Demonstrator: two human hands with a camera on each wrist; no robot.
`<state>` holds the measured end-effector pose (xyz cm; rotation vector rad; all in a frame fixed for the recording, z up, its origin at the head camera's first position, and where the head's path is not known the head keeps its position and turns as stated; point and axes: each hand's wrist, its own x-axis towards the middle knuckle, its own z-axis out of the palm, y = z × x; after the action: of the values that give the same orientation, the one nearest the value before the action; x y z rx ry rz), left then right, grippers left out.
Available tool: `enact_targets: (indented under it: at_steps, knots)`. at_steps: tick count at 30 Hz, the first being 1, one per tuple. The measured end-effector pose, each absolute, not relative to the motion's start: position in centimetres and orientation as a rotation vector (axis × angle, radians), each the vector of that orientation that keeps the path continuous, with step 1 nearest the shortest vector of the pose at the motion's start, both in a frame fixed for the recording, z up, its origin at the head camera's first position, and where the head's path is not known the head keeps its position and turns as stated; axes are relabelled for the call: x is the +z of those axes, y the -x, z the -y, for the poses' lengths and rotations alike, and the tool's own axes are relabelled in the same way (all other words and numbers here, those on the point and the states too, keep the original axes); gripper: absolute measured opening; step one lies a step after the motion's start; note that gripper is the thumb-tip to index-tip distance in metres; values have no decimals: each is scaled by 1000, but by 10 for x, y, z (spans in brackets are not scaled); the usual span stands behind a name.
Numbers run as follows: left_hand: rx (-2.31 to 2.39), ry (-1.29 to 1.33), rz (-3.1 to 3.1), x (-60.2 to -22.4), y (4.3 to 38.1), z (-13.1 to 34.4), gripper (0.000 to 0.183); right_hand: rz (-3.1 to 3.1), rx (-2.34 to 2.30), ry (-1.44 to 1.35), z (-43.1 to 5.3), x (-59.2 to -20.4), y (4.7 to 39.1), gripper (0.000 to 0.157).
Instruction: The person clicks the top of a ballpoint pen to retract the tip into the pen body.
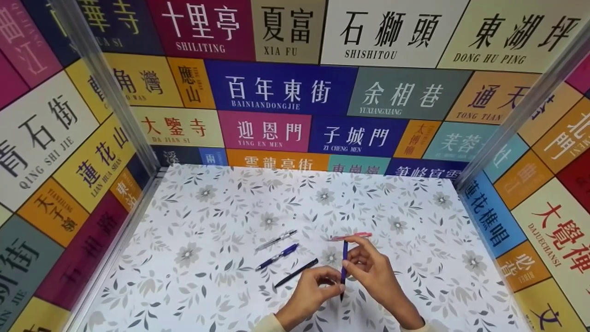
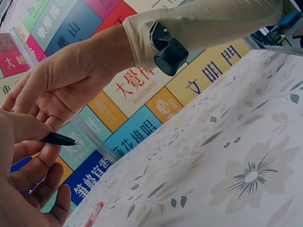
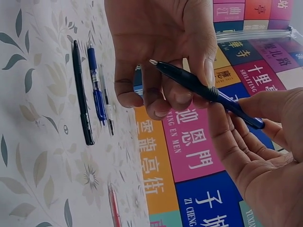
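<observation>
Both hands hold one blue pen with a dark grip section (image 3: 189, 85) above the table, its metal tip bare. In the head view that pen stands nearly upright, tip down. My left hand (image 1: 315, 288) pinches its dark lower part between thumb and fingers. My right hand (image 1: 371, 265) grips the blue upper part with thumb and fingertips. In the right wrist view, the left hand (image 3: 161, 52) is at the tip end and the right hand (image 3: 265, 156) at the other end. The left wrist view shows the dark tip section (image 2: 59, 139) sticking out past the left thumb.
Left of the hands lie a black pen (image 1: 296, 273), a blue clear-barrelled pen (image 1: 277, 257) and a clear pen (image 1: 276, 240), roughly parallel. Behind the right hand lies a pink-red pen (image 1: 364, 234). A floral cloth (image 1: 184, 286) covers the table; sign-printed panels (image 1: 276, 87) surround it.
</observation>
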<state>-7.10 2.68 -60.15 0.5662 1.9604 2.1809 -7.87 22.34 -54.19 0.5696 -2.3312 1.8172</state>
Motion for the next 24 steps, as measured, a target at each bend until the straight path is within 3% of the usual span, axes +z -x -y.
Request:
enact_targets:
  at_steps: [9,24]
  knots:
    - [2153,-508,-1990,-601,71,-24,12,2337,1864,-494,-221,-551,79,61]
    - [2160,-428,-2078,-610,75,-22,14,2340,1833,-491,-225,-555,80,60]
